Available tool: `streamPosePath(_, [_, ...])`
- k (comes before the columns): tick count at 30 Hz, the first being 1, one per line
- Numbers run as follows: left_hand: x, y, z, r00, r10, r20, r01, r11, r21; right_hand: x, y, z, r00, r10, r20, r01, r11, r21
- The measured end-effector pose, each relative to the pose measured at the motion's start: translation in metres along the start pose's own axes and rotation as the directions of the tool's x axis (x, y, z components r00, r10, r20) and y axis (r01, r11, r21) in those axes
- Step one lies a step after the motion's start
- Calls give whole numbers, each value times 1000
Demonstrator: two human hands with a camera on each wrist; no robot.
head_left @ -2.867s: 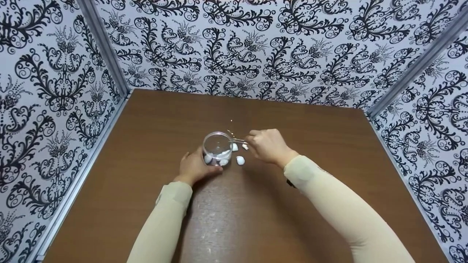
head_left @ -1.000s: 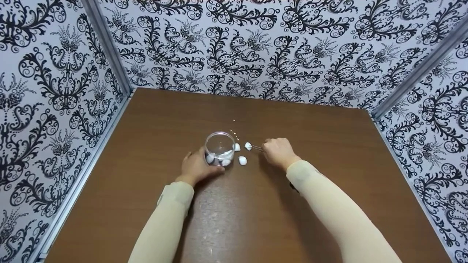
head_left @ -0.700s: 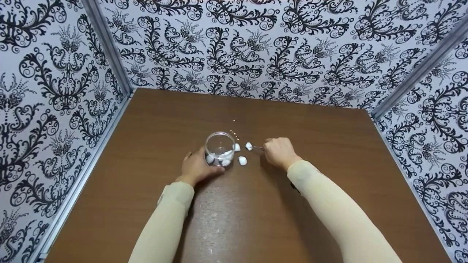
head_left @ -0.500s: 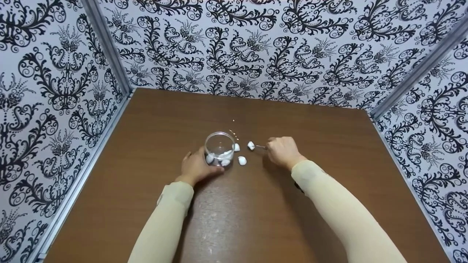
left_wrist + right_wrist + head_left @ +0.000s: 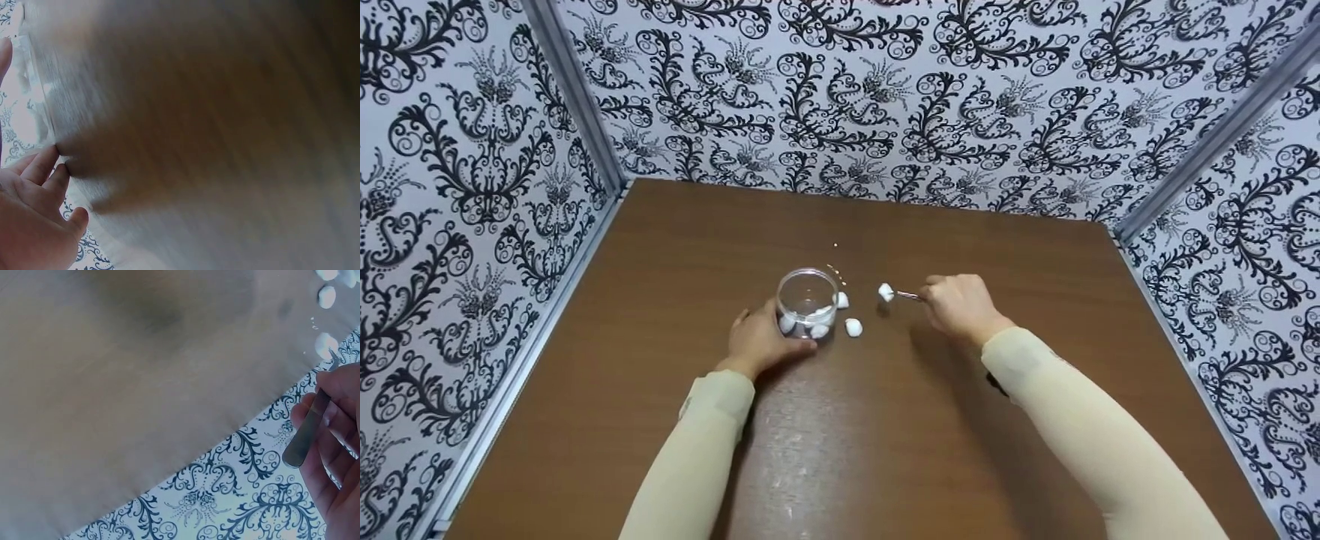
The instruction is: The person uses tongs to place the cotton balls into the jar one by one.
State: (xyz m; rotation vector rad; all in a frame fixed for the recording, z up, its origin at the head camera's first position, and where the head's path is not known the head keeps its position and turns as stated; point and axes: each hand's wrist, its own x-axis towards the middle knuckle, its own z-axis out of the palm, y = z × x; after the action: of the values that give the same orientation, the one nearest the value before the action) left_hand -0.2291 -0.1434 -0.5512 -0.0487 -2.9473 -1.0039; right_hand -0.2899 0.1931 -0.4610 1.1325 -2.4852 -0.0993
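Observation:
In the head view my left hand (image 5: pixel 761 337) grips a clear jar (image 5: pixel 808 289) by its left side, thumb along the front. Several white marshmallow-like lumps (image 5: pixel 819 330) show through the jar's wall near its bottom. My right hand (image 5: pixel 966 306) holds a metal fork (image 5: pixel 909 295) by its handle (image 5: pixel 308 430). On the fork's tines sits one white lump (image 5: pixel 886 292), raised over the table with a shadow below it. Two more white lumps lie right of the jar: one close against its wall (image 5: pixel 842 300), one nearer the front (image 5: pixel 853 328).
The brown wooden table (image 5: pixel 825 465) carries a short row of tiny pale crumbs (image 5: pixel 838 274) behind the jar, with a single speck (image 5: pixel 835 245) farther back. Patterned walls (image 5: pixel 855 97) with metal corner posts (image 5: pixel 577 97) enclose the table on its left, back and right.
My right hand has drawn back to the right and the forked lump has moved right and up, away from the jar and the table. My left hand stays on the jar.

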Motion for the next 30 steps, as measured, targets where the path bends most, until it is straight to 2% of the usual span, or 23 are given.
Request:
streamPosePath(9, [0, 1, 0, 1000, 3, -6, -4, 1000, -27, 3, -5, -9, 996, -62, -65, 61, 998, -13])
streamPosePath(30, [0, 0, 1, 1000, 9, -4, -9, 1000, -12, 12, -10, -18, 995, -71, -65, 71, 997, -8])
